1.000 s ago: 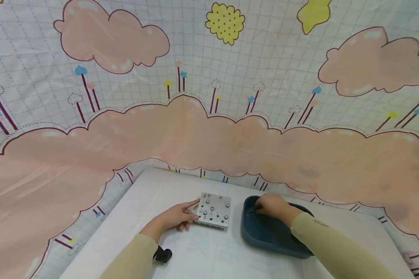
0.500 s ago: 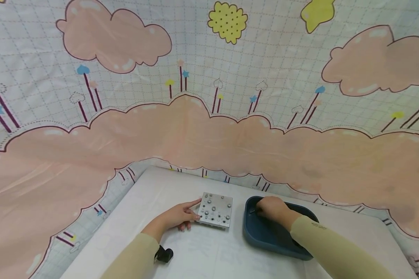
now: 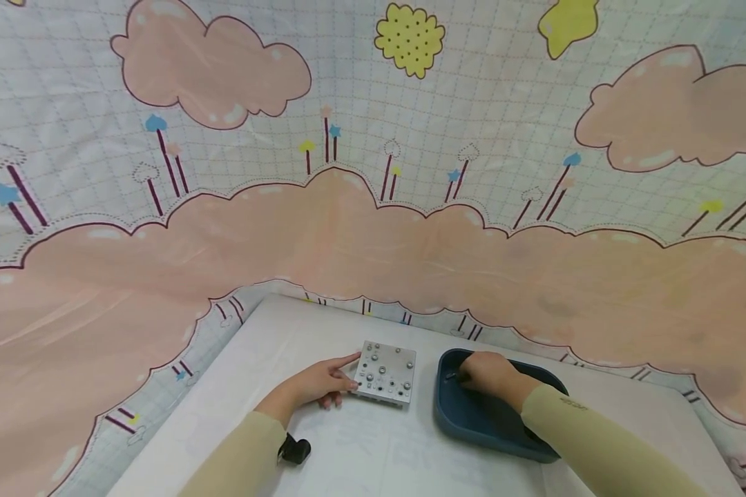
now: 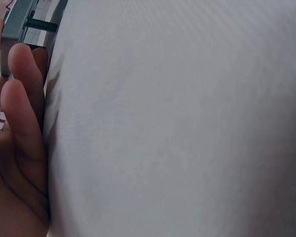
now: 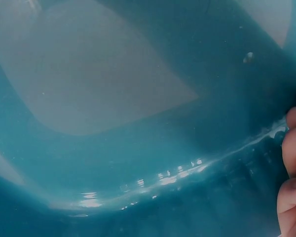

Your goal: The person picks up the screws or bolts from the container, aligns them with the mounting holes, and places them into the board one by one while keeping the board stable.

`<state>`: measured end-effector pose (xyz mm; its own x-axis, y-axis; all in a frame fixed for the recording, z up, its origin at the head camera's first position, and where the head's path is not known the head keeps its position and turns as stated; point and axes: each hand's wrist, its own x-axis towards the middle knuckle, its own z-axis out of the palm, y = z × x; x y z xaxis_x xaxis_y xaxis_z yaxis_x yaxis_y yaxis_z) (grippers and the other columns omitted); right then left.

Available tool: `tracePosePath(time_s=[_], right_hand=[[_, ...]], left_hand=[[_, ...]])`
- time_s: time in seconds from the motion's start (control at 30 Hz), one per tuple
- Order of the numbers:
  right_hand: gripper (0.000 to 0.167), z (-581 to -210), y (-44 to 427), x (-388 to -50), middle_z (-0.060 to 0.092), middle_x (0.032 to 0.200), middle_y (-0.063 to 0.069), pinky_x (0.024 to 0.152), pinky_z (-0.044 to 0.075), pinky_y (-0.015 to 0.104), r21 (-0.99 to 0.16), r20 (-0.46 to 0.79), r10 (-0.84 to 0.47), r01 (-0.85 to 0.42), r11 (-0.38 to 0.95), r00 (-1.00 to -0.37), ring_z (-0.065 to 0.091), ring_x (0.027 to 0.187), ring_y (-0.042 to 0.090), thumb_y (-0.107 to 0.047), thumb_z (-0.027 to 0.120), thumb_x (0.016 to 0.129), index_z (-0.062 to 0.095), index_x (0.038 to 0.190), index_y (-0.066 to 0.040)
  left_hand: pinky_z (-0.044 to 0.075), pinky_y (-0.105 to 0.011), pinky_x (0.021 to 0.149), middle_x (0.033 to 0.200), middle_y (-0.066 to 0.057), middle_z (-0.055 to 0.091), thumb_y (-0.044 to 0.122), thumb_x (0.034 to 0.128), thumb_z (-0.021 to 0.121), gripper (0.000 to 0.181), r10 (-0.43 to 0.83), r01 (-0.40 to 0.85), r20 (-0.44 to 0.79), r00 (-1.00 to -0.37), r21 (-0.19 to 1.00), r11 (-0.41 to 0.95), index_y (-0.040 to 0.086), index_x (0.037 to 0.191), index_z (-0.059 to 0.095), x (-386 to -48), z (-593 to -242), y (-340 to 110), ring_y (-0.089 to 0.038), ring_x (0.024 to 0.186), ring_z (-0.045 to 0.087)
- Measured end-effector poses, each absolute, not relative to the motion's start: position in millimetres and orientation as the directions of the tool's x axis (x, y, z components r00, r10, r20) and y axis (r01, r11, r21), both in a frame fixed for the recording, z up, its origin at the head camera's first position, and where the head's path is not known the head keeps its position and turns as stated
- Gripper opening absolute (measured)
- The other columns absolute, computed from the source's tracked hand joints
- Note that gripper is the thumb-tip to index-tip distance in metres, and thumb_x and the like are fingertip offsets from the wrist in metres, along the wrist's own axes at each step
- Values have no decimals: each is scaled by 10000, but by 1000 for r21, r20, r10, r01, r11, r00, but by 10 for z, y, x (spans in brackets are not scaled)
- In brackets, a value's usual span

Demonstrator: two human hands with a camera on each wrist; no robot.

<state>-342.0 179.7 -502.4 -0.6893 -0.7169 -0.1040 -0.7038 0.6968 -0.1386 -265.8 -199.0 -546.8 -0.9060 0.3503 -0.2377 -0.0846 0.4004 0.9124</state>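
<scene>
A square silver metal plate [image 3: 388,369] with several screws and holes lies on the white table. My left hand [image 3: 313,384] touches its left side, index finger extended to the upper left and thumb at the lower left. In the left wrist view, a threaded bolt [image 4: 42,24] projects from the plate beside the relaxed fingers of my left hand [image 4: 19,143]. My right hand [image 3: 488,373] reaches into the left part of a dark blue tray [image 3: 491,442], beside small metal pieces [image 3: 451,377]. In the right wrist view its fingers are bent [image 5: 293,153]; whether they grip anything is hidden.
A small black object [image 3: 296,451] lies beside my left sleeve. The tray stands to the right of the plate, and my right forearm crosses its right part. Behind the table [image 3: 373,462] hangs a patterned cloth [image 3: 348,241] with pink clouds.
The whole head view has shifted slightly. My left hand stays at the plate's edge, and my right hand stays in the tray with only small finger movements.
</scene>
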Motion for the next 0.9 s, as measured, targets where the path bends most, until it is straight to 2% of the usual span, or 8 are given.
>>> tracePosePath(time_s=[0.4, 0.6, 0.9], right_hand=[[42, -4950, 1805, -3353, 610, 730, -143, 643, 512, 315, -171, -138, -675, -654, 737, -724, 519, 641, 56, -194, 772, 842, 753, 824, -161], [23, -4861, 1866, -3328, 615, 781, -139, 669, 505, 326, -214, -98, -655, -627, 749, -749, 531, 692, 64, -195, 751, 865, 747, 878, -177], [80, -4761, 1941, -3334, 640, 835, -134, 696, 505, 332, -272, 7, -635, -613, 742, -772, 540, 733, 53, -187, 729, 880, 747, 953, -160]], left_hand=[[497, -273, 498, 891, -63, 677, 294, 933, 707, 727, 341, -101, -248, -907, 913, 396, 315, 1557, 334, -2653, -5462, -1981, -120, 505, 526], [493, -269, 500, 883, -67, 671, 283, 941, 699, 721, 345, -95, -244, -906, 913, 396, 299, 1561, 331, -2660, -5455, -1980, -115, 503, 516], [481, -261, 485, 888, -67, 673, 290, 941, 698, 739, 350, -86, -239, -906, 912, 401, 261, 1571, 314, -2637, -5443, -1973, -109, 490, 503]])
